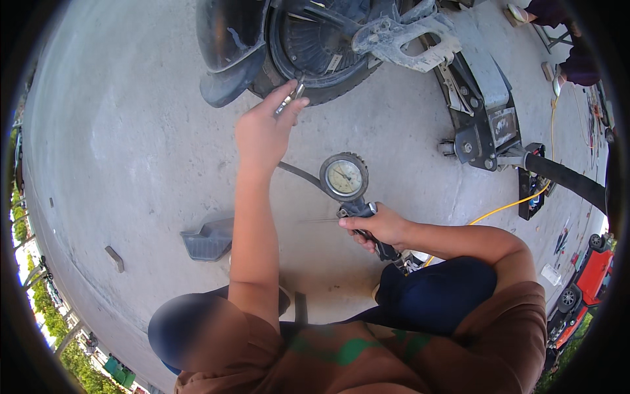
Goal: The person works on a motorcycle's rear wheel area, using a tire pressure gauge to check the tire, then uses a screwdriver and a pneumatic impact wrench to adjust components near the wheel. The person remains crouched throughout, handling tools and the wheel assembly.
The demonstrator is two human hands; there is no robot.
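My left hand (266, 128) is closed around a shiny metal air chuck (289, 98). The tip of the chuck is at the lower edge of a black wheel (321, 39); whether it sits on a valve is too small to tell. My right hand (380, 226) grips the handle of a tyre inflator gun (357, 209), topped by a round dial gauge (344, 176) with a black rubber rim. From the gauge a dark hose (302, 173) runs toward my left forearm, which hides part of it.
Beside the wheel stands a black floor jack (482, 111) with a thick dark handle (564, 180). A yellow air line (512, 209) crosses the concrete past a black tool tray (531, 197). A grey plastic piece (207, 240) lies left of my forearm. Another person's feet (559, 82) show far right, above a red vehicle (587, 282).
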